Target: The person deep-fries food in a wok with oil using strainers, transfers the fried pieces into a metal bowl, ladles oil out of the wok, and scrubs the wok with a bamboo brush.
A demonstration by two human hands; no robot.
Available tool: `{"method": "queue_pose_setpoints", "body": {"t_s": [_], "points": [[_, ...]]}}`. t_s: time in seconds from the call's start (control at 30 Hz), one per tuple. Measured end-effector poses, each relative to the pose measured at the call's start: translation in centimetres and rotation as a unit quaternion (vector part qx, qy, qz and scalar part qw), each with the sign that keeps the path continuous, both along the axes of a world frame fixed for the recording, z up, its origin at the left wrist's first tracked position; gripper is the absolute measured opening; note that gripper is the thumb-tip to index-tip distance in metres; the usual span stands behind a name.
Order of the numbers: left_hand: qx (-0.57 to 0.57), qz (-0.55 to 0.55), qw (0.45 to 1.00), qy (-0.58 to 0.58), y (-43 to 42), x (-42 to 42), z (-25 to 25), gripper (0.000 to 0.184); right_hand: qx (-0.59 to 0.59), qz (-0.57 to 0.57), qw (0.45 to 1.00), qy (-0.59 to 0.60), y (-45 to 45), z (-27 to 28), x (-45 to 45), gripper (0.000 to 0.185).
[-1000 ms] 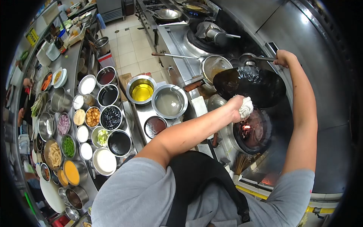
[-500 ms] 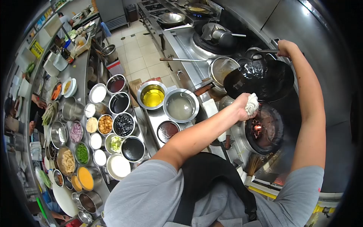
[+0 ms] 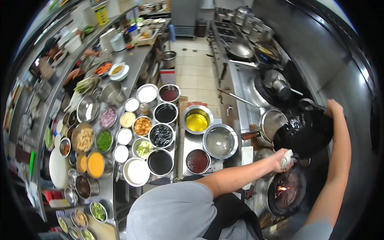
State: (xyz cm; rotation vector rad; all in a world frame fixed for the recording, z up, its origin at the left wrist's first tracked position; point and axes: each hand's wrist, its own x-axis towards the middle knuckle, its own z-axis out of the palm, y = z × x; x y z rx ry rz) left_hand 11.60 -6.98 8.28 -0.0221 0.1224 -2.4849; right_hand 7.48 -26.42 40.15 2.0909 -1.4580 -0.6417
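My left hand (image 3: 282, 161) is closed on a folded white cloth (image 3: 286, 158) at the near edge of a black wok (image 3: 304, 138). The wok is tilted and raised beside a burner (image 3: 286, 192) with a small flame showing. At the wok's far side, my right hand (image 3: 334, 108) grips the handle of a ladle (image 3: 306, 104). The ladle's bowl is over the wok's far rim. Shiny liquid or wet metal glints inside the wok; I cannot tell which. The cloth hides how my left fingers meet the rim.
A strainer (image 3: 274, 122) rests on a pot left of the wok. Nearby are a pot of yellow oil (image 3: 197, 121), a pot of cloudy liquid (image 3: 220, 141) and several containers of sauces and chopped ingredients. Another person's arm (image 3: 91, 53) shows behind the left shelf.
My view has turned left, so the counter and stove appear farther right. Both hands keep their holds on the cloth and the ladle, with the wok still raised.
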Motion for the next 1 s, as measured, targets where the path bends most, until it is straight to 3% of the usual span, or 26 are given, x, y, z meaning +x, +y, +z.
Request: {"method": "queue_pose_setpoints", "body": {"t_s": [0.4,0.5,0.6,0.73,0.8,0.83,0.87,0.9,0.97,1.0], "points": [[-0.013,0.017,1.0,0.022,1.0,-0.5,-1.8,0.05,-0.023,0.006,1.0,-0.015,0.2,0.6,-0.5,0.04],[-0.027,0.051,0.996,-0.072,1.3,-1.1,-1.5,0.051,-0.03,-0.01,0.998,-0.052,0.7,0.9,-2.4,0.043],[-0.049,0.08,0.98,-0.174,1.3,-3.2,-1.7,0.036,-0.054,0.031,0.992,-0.108,-1.2,0.0,-9.2,0.042],[-0.039,0.161,0.954,-0.252,1.0,-6.9,-4.7,0.022,-0.086,-0.013,0.979,-0.186,2.4,-3.0,-18.1,0.037],[-0.051,0.25,0.887,-0.384,2.1,-9.4,-6.5,0.011,-0.087,-0.061,0.96,-0.26,4.8,-6.6,-24.6,0.036],[-0.068,0.243,0.863,-0.438,4.1,-8.6,-5.1,0.01,-0.12,-0.076,0.951,-0.274,6.1,-9.4,-27.4,0.039],[-0.088,0.176,0.859,-0.472,4.3,-9.1,-7.0,0.012,-0.141,-0.083,0.932,-0.323,8.2,-12.3,-29.6,0.047],[-0.136,0.174,0.82,-0.528,6.5,-7.9,-4.3,0.015,-0.16,-0.146,0.924,-0.315,13.6,-13.6,-28.8,0.046],[-0.172,0.118,0.722,-0.66,7.4,-8.9,-5.0,0.025,-0.201,-0.298,0.86,-0.362,22.1,-14.3,-24.7,0.042],[-0.138,0.106,0.773,-0.61,8.0,-9.9,-5.3,0.028,-0.228,-0.29,0.844,-0.389,24.8,-16.8,-26.7,0.044]]}}
